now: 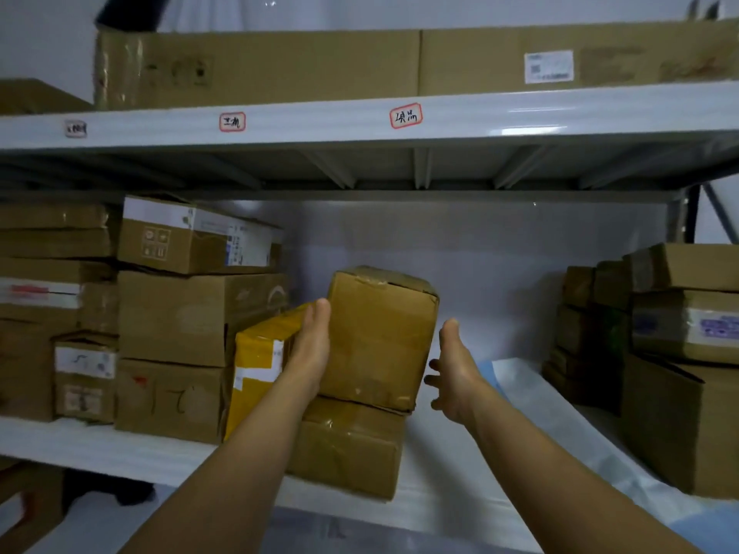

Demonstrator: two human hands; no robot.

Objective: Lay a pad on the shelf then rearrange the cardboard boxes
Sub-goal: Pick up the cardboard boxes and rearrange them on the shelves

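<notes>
Where our head view falls on the middle shelf (pixel 120 441), we list: one white pad (pixel 532 397), spread over the shelf's right part; one upper cardboard box (pixel 380 337), tilted on a lower box (pixel 352 445); one yellow-taped parcel (pixel 260 353) leaning at their left. Our left hand (pixel 310 349) lies flat between parcel and upper box, fingers straight. Our right hand (pixel 454 373) hovers just beside that box, fingers spread, holding nothing. Stacked boxes stand left (pixel 172 317) and right (pixel 680 325).

Head cam, close, faces fwd/slightly down into shelf (pixel 120 445) bay.
</notes>
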